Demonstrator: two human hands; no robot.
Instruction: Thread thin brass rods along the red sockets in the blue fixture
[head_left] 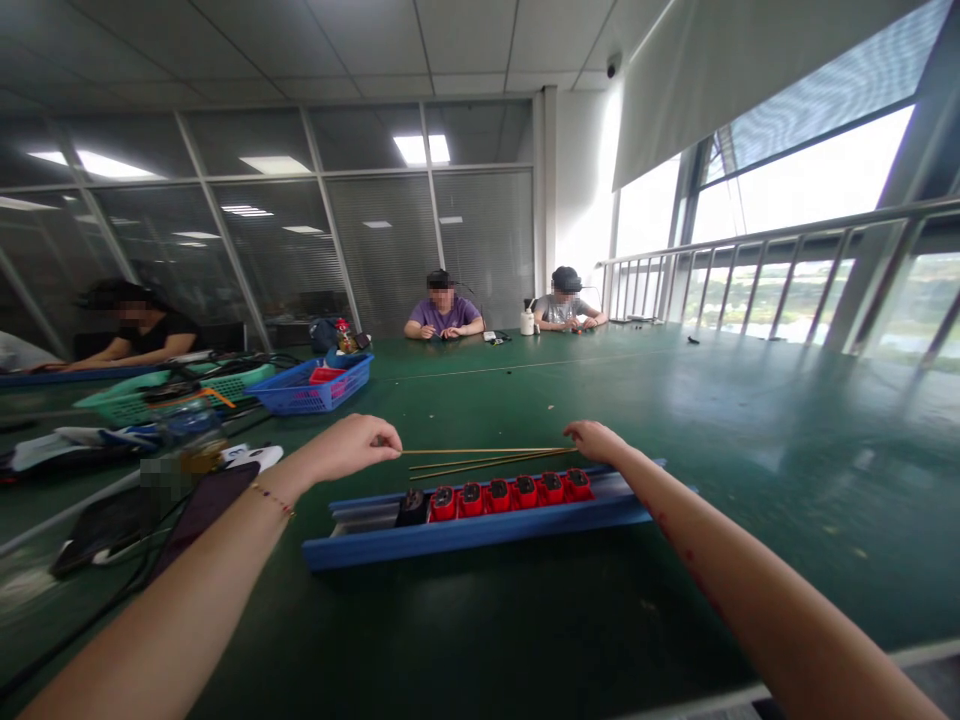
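Apparently at the handling-and-aligning step: left hand (367, 443) pinches one end of a thin brass-coloured rod (480, 451), just beyond the blue channel's (480, 537) far edge. Right hand (598, 442) bent over the opposite end; grip unclear. Two similar rods (450, 465) lie alongside. Next move likely calls for light, level fingertip control, clear of the red blocks (499, 495).

"What do you have there?"
"A thin yellowish rod (480, 451); I hold it straight, running left to right."
"And just nearer?"
"Two similar rods (442, 465), spread apart at the left and converging at the right."
"Nearer still?"
"A blue channel (465, 538), its row of six red blocks (499, 496) headed at the left by a black block (412, 507)."
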